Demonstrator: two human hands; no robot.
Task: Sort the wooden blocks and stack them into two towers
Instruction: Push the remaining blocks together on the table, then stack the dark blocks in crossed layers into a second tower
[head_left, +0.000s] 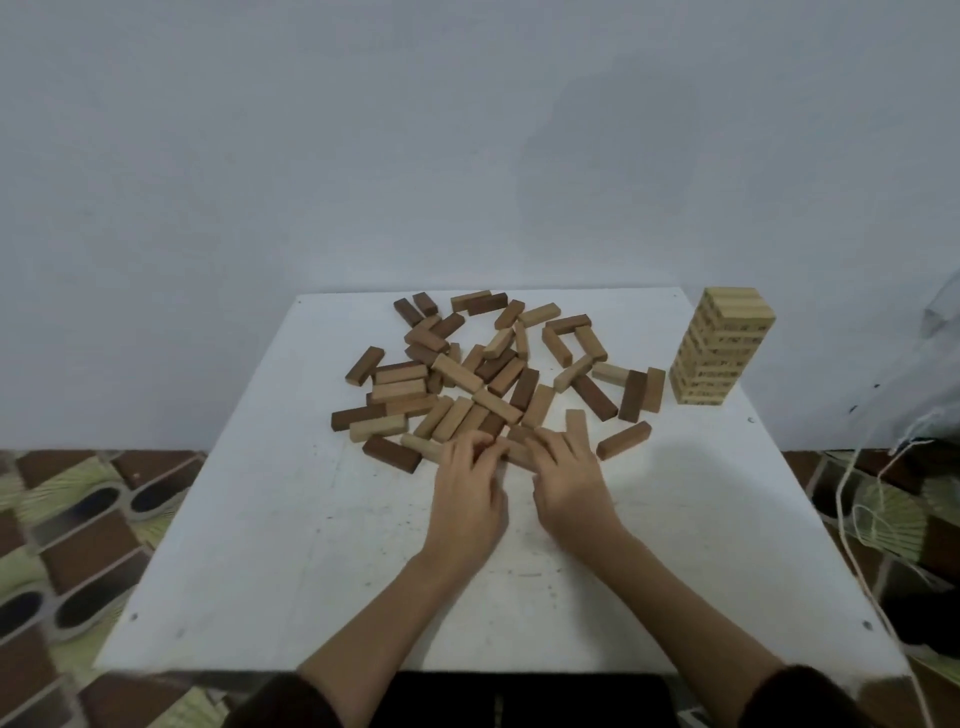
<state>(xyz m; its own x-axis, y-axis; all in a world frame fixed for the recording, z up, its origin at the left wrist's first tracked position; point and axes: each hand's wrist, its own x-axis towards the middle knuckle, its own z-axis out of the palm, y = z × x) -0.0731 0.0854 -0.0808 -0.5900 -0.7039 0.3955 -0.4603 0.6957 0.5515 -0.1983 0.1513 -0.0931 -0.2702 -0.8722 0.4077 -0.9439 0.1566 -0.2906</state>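
Head view: tower (722, 345) upright, loose blocks (457, 371) flat

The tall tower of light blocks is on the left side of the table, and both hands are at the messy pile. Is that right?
Not quite. The head view shows the tower on the right side of the table, not the left. The left hand and the right hand are indeed at the loose pile.
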